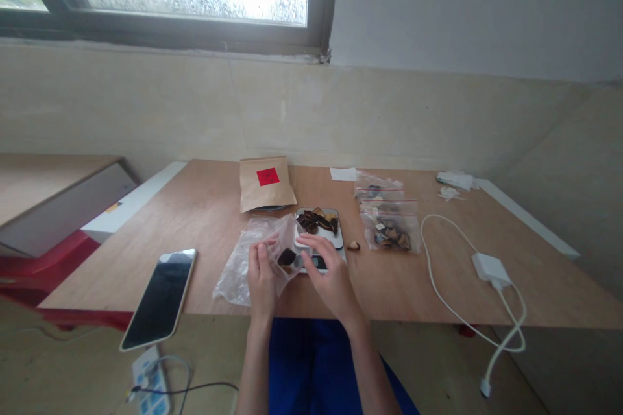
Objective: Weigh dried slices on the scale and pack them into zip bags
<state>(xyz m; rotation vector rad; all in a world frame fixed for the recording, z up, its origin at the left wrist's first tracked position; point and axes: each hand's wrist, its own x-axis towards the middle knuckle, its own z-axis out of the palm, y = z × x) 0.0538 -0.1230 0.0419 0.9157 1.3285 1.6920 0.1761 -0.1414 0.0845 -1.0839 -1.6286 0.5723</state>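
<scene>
My left hand [261, 272] is closed on the side of a clear plastic bag [280, 240] with a few dark dried pieces [287, 257] in it. At the bag's right edge is my right hand [331, 272], thumb and fingers apart; whether the fingertips touch the plastic is hard to see. Just beyond stands a white kitchen scale [339, 241], partly covered by the bag and my right hand. Dark brown curled slices, like dried mushroom [318, 222], lie on its plate. One loose piece [353, 246] rests on the table right of the scale.
Filled zip bags [392, 233] lie to the right, a brown paper pouch [265, 188] at the back. A larger clear bag [238, 272] is left of my hands. A phone [160, 298] overhangs the front edge. A white charger with cable [490, 269] lies far right.
</scene>
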